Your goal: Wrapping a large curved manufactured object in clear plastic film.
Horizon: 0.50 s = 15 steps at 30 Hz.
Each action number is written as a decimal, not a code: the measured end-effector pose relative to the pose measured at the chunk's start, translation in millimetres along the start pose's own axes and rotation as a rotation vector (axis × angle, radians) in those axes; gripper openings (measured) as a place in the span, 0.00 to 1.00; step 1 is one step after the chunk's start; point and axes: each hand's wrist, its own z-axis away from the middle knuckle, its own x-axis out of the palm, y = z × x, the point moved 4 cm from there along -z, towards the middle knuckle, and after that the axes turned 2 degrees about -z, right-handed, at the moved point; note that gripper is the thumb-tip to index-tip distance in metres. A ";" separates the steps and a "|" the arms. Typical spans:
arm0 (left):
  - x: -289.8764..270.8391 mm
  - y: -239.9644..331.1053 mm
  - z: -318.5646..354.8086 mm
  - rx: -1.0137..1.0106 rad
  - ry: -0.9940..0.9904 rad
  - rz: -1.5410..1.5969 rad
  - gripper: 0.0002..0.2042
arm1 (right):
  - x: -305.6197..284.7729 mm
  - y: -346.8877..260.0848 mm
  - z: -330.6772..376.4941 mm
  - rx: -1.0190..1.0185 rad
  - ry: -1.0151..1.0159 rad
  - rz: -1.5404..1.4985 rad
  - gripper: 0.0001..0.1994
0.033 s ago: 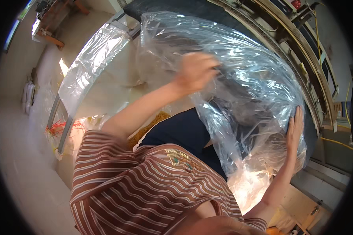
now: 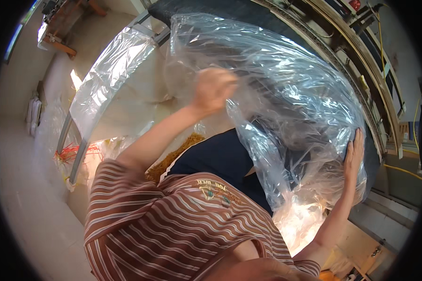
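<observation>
A large clear plastic film [image 2: 286, 70] lies wrinkled over a dark, padded-looking surface [image 2: 248, 11] and hangs down toward my lap. My left hand [image 2: 214, 90] is over the film's left part, curled closed and smeared by motion. A gathered fold of the film runs down from beside its fingers, which seem to grip it. Out at the right edge of the film, my right hand [image 2: 354, 151] lies flat with fingers stretched out, pressing on it. Beneath the film, the dark surface shows through.
Another shiny film strip [image 2: 112, 70] stretches over a metal frame [image 2: 77, 159] at left, with red strings [image 2: 79, 152] by its legs. A long machine bed with rails [image 2: 342, 42] runs along the far right. Yellow cord [image 2: 403, 172] hangs at right. Brown fluffy material [image 2: 173, 154] lies beside my leg.
My left hand has moved left and slightly down, and the film's fold near it has shifted the same way. The right hand stays in its place on the film.
</observation>
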 end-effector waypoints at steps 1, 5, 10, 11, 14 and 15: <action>-25.9 -28.0 29.1 -0.158 -0.030 -0.125 0.11 | -0.7 -2.7 -1.9 -0.016 -0.003 0.000 0.24; -76.9 -147.4 81.4 -0.686 0.008 -0.214 0.21 | 14.1 21.9 -6.2 -0.026 0.015 0.038 0.25; -6.5 -234.1 100.9 -0.503 -0.490 -0.180 0.28 | 28.1 118.1 -35.6 0.045 -0.108 0.097 0.24; -6.9 -248.0 116.0 -0.479 -0.534 -0.161 0.28 | 28.7 112.0 -53.8 0.070 -0.113 0.004 0.22; -21.5 -268.3 145.4 -0.725 -0.523 -0.123 0.16 | -23.7 -46.6 -78.9 -0.210 0.217 0.035 0.10; -37.5 -249.6 134.2 -0.701 -0.422 -0.109 0.13 | -24.3 -90.3 -68.6 -0.179 0.248 -0.166 0.09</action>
